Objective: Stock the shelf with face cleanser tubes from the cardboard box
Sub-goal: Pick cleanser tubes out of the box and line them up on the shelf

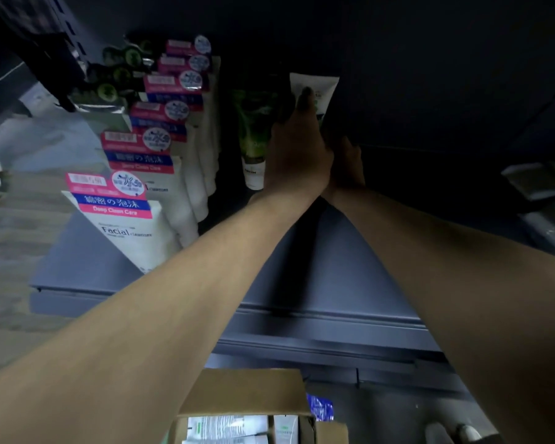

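Both my arms reach deep into a dark grey shelf (302, 270). My left hand (297, 145) is wrapped around a white face cleanser tube (318, 83) that stands upright at the back, a fingertip lying across its front. My right hand (346, 161) presses against the same tube low on its right side, mostly hidden behind the left hand. A green-and-white cleanser tube (253, 133) stands just left of it. The open cardboard box (244, 398) sits at the bottom edge, with several white tubes (228, 427) inside.
A row of white facial cleanser tubes with pink and blue labels (132, 200) fills the shelf's left side, green-capped items (122, 65) behind them. Wrapped packs (539, 184) lie at the right. The shelf's right half is dark. Wooden floor (10, 235) shows at left.
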